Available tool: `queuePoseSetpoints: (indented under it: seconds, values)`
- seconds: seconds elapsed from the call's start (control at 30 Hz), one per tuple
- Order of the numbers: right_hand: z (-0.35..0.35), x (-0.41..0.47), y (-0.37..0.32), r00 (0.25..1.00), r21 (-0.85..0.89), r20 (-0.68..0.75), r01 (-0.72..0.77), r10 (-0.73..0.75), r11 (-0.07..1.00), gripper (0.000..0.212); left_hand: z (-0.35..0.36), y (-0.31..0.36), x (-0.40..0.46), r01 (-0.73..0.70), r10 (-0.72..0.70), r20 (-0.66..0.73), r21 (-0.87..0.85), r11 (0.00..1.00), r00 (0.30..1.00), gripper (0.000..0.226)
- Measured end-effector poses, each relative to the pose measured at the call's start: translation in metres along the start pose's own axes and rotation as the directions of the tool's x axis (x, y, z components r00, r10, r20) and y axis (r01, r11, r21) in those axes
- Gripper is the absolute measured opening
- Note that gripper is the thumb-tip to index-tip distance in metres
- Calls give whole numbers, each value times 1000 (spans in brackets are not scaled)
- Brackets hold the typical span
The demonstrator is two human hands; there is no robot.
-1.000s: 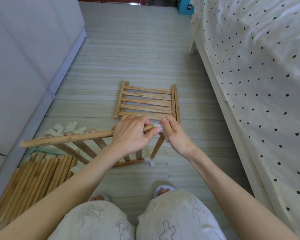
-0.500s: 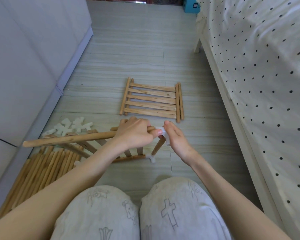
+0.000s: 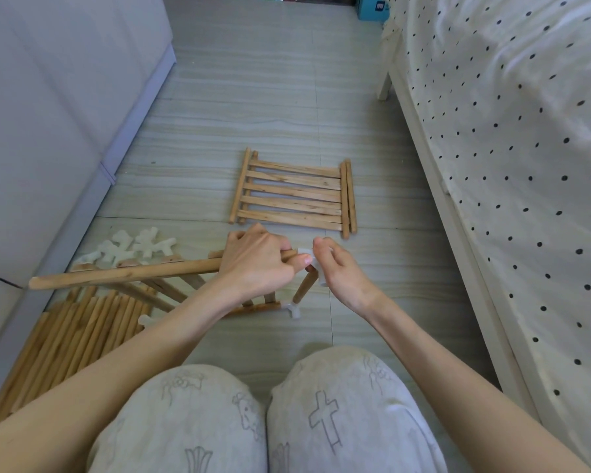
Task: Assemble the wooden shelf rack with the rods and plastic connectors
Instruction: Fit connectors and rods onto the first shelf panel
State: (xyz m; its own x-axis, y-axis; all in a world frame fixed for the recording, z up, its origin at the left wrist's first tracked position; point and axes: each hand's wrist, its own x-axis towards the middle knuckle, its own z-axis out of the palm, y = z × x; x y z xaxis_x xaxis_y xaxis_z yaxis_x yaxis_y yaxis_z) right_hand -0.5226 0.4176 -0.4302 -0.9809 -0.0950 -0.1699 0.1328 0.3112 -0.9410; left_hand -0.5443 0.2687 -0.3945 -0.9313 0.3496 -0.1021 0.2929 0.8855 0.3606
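the left hand (image 3: 256,264) is curled round the long round wooden rod (image 3: 123,274), which runs level above the floor. the right hand (image 3: 338,271) pinches a small white plastic connector (image 3: 307,254) at the rod's right end, touching the left thumb. a short wooden upright (image 3: 302,288) drops from the connector to a second white connector (image 3: 294,310) on the floor. behind the rod, a partly built slatted wooden frame (image 3: 171,288) is only partly visible. beyond the rod lies a flat slatted wooden shelf panel (image 3: 292,194). left of the rod lie loose white connectors (image 3: 130,247); below it, a bundle of wooden rods (image 3: 65,343).
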Motion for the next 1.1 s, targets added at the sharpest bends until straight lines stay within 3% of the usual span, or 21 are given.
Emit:
queuePoseSetpoints:
  seconds: [0.37,0.53,0.6,0.67,0.77,0.93,1.1]
  values:
    - [-4,-4,-7,999,14,44,-25,25,1000,36,-4,2,-1,-4,4,25,-2,1000,1000,45]
    - [-8,9,-27,979,-53,32,-198,200,979,24,0,-1,0,-56,59,-33,85,995,998,47]
    - [0,23,-34,956,-130,-52,-294,290,947,22,2,-4,2,-76,81,-50,104,992,995,43]
    - [9,33,-39,909,-66,-176,-395,379,916,32,4,-7,1,-101,115,-90,141,985,989,42]
    - [15,38,-30,902,-170,-293,-375,317,911,48,9,-11,-1,-156,193,-179,203,967,965,40]
    - [10,37,-24,931,-320,-271,-327,244,889,45,17,-10,-5,-249,298,-281,196,948,912,30]
    - [10,35,-22,957,-469,-245,-260,158,844,42,20,-15,-1,-286,323,-264,169,943,909,31]
